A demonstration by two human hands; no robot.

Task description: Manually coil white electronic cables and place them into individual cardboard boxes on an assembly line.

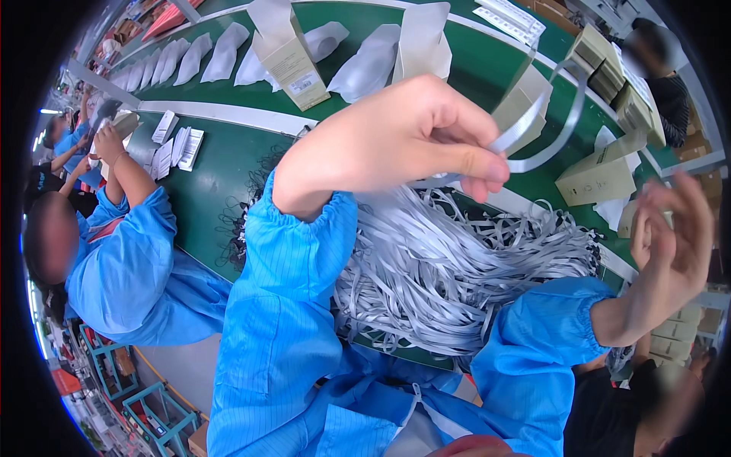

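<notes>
My left hand (403,145) is raised over the middle of the green table, thumb and fingers pinched on a flat grey lanyard strap (567,126). The strap loops out to the right of the fingers, in front of an open cream box (527,110). Beneath the hand lies a big tangled pile of the same grey lanyards (434,274), with black cord ends along its edges. Off to the right, my right hand (674,244) is up with its fingers apart and slightly blurred. I see nothing in it, and a tilted open cream box (598,179) is the nearest thing.
Beyond a pale rail (228,114), white wrapped items (365,65) lie in a row among upright open boxes (293,65). A co-worker in a blue smock (126,263) works at the left by white cards (179,148). Stacked boxes (598,61) stand far right; another person (609,411) is lower right.
</notes>
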